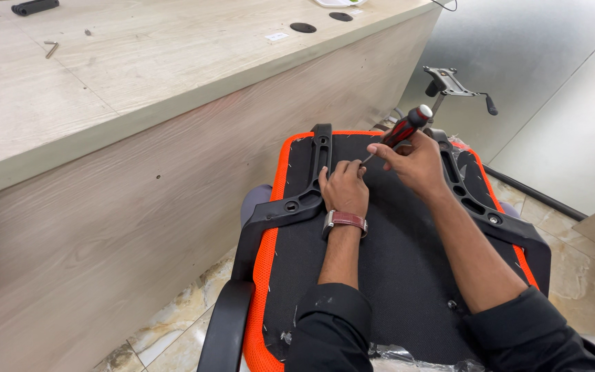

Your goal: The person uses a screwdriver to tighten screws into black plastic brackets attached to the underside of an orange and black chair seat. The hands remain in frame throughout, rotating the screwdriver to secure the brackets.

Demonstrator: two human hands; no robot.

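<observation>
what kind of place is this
Probably an office being fitted out: a long wooden desk with cable holes, a tiled floor, and an upturned office chair seat under a screwdriver.

Bright, even indoor light, soft glare on the pale worktop and glossy floor tiles, faint shadows only, sharp focus throughout, slight wide-angle bending at the edges
</observation>
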